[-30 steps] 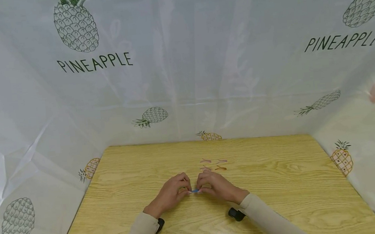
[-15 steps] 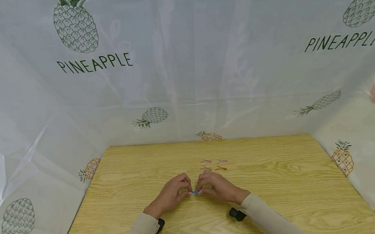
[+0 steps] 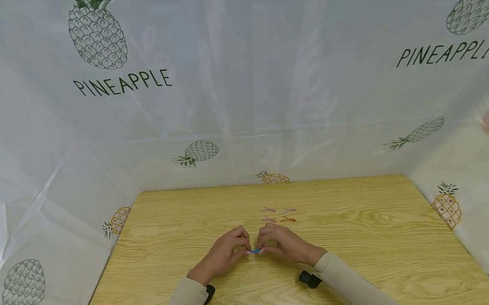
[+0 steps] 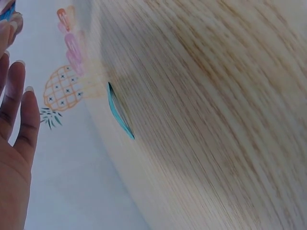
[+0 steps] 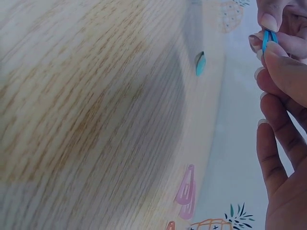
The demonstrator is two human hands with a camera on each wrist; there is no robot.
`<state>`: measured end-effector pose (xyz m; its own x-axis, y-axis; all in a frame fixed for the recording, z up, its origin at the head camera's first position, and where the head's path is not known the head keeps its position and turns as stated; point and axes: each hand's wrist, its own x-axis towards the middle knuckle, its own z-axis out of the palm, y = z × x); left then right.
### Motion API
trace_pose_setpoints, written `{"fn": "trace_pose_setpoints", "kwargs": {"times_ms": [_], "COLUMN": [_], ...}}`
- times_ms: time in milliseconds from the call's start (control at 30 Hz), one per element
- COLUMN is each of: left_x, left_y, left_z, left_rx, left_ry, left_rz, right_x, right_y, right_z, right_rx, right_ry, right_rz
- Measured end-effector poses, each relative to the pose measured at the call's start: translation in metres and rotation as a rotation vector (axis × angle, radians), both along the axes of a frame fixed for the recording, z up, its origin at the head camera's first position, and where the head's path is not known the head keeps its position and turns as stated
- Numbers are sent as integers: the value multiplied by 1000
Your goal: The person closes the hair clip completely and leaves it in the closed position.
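Observation:
A small blue snap hair clip (image 3: 256,251) is held just above the table between both hands. My left hand (image 3: 227,248) pinches its left end between thumb and fingers, while my right hand (image 3: 281,242) pinches the right end. In the right wrist view the blue clip (image 5: 269,40) shows two separated strips, with thumbs pressing at either end. Much of it is covered by fingertips. A teal snap clip (image 4: 118,111) lies alone on the table in the left wrist view; the head view does not show it.
Beyond the hands lie an orange clip (image 3: 288,219) and several pinkish clips (image 3: 268,209) on the wooden table (image 3: 179,212). White pineapple-print sheeting (image 3: 237,74) encloses the table's back and sides. Black wrist devices (image 3: 310,279) hang below the cuffs.
Both hands and the blue hair clip have shifted very slightly toward the person. The grip at both ends and the other clips look the same.

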<state>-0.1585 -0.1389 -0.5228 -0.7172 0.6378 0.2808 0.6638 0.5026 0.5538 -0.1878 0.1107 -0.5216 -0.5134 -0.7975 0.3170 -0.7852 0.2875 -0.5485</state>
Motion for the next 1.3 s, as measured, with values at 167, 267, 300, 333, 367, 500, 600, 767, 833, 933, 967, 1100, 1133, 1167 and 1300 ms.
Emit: {"fn": "trace_pose_setpoints", "kwargs": {"times_ms": [167,267,300,333,367,500,600,767,833,933,967,1100,1133,1167,1300], "left_x": [-1,-1,-1,-1,-1,-1,-1,-2,-3,-4,-4,-5,-5,-5,-6], "left_y": [-2,-4,-4,-4,-4,-5,-5,-5,-6,-7,-7,-8,-8,-8,-6], "left_z": [-2,-4,-5,-5,-6,-8,-10,-12,-12,-14,-14,-16,-16,-16,-14], "left_rx": [4,2,3,2,0,13,35,108,142,171,171,142,125,104,0], "left_ry": [6,-7,-19,-27,-36,-94,-168,-320,-353,-376,-378,-320,-287,-246,-39], "left_rz": [-18,-9,-1,7,17,46,61,72,66,62,68,119,138,159,231], "right_x": [2,3,3,3,3,5,6,7,7,6,6,5,4,4,3], "right_y": [0,0,0,0,0,0,-2,-6,-7,-10,-10,-13,-14,-14,-18], "right_z": [-1,-4,-5,-6,-7,-12,-12,-13,-14,-16,-16,-17,-17,-17,-18], "right_rx": [-21,-36,-40,-41,-41,-40,-52,-41,-28,-9,-3,25,35,49,87], "right_ry": [-52,-59,-56,-49,-38,33,104,241,306,402,429,481,480,472,422], "right_rz": [27,27,23,15,4,-41,-66,-104,-119,-138,-144,-175,-186,-203,-272]}}
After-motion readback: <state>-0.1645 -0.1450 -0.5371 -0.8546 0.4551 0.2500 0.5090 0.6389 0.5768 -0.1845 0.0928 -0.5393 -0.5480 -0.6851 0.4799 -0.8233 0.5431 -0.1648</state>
